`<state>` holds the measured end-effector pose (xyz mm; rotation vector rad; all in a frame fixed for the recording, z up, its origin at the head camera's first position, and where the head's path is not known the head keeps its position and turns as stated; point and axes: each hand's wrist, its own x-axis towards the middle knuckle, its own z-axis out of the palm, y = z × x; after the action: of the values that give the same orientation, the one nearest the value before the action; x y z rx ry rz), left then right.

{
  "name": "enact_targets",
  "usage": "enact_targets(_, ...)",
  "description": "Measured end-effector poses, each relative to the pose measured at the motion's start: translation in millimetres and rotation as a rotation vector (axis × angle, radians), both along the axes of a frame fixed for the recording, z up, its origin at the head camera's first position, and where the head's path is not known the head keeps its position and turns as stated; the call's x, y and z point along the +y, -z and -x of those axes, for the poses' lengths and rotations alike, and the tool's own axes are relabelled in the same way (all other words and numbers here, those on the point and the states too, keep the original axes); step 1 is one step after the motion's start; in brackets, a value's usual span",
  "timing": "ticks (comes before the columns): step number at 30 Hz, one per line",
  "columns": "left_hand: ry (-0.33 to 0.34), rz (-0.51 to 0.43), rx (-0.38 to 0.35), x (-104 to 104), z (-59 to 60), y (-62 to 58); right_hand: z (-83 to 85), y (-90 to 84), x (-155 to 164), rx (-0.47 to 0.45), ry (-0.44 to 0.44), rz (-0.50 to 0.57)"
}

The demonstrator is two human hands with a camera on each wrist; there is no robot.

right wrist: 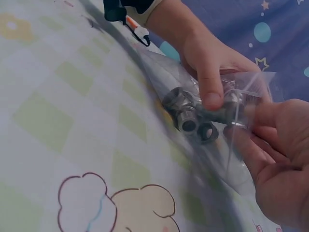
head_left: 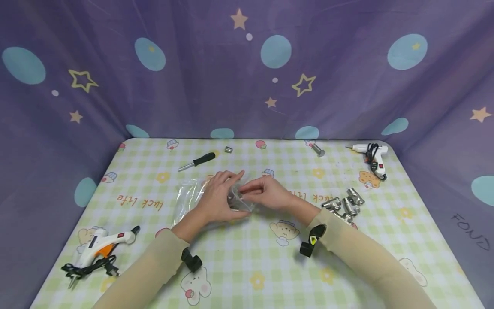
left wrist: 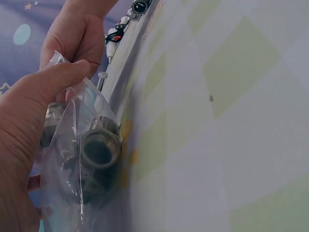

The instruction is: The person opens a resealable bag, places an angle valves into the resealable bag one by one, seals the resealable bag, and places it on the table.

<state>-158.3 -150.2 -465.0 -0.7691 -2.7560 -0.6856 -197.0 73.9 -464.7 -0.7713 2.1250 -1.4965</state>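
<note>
Fingers of my left hand curl round a clear plastic bag, thumb pressed on its film, as the left wrist view shows. Inside the bag sit metal pipe fittings, threaded and open-ended, bunched between my two hands at the middle of the checked tablecloth. Far to my left, near the table's front corner, lies a white and orange glue gun; behind my left hand rests a black-handled screwdriver. My right hand pinches the bag's other end, its fingers closed on the plastic just beside the fittings. Right of that wrist lies a loose heap of more fittings, and at the far right corner a second white glue gun.
</note>
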Motion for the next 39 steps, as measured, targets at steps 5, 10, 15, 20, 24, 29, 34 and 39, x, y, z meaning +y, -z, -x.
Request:
enact_targets(5,-0.005,0.006,-0.026,0.5,-0.4,-0.3,0.5,-4.5,7.5,-0.022,0.037,-0.012)
enact_targets(10,-0.004,0.014,-0.044,2.5,-0.8,-1.4,3.7,-7.9,18.9,-0.012,0.048,0.01)
enact_targets(15,-0.01,0.014,-0.036,3.2,-0.4,-2.0,7.3,-14.3,36.3,0.033,0.066,-0.027)
enact_targets(20,-0.016,0.013,-0.039,3.2,0.6,-0.8,9.9,-24.8,61.9,0.117,0.08,-0.098)
enact_targets(24,-0.013,0.007,-0.044,3.5,1.0,-0.1,12.4,-33.8,86.8,0.168,0.103,-0.153)
enact_targets(29,-0.007,0.011,-0.045,2.9,0.8,0.5,14.8,-44.3,119.8,0.209,0.155,-0.216)
enact_targets(34,-0.017,0.025,-0.049,3.1,0.9,0.6,15.8,-52.6,148.7,0.238,0.203,-0.285)
enact_targets(39,-0.016,0.027,-0.051,4.0,0.3,-0.4,11.2,-58.1,167.8,0.241,0.231,-0.324)
